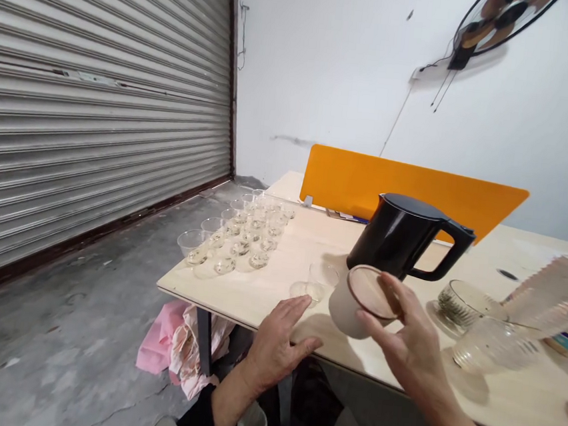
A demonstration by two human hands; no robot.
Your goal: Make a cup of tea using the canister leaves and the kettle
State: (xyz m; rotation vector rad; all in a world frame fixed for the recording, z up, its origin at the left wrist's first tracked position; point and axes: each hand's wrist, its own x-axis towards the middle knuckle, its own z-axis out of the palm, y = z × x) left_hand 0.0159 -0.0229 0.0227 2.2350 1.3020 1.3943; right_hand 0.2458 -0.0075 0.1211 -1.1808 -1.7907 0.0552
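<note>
Right hand [410, 336] wrapped around the lidded canister [356, 300], tilted just in front of the black kettle [402, 236]. Left hand [279, 343] flat and empty on the desk [256, 291] beside it. Probably best to keep fingers pressing that lid while tilting, clear of the small glass cups [315, 279].

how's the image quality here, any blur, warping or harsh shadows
Head view: even indoor light, with soft shadows under the black kettle and the beige canister held by the right hand. The wide lens bends the roller shutter lines. The stack of cups at the right edge is smeared, and the small glass cups show mild glints.
</note>
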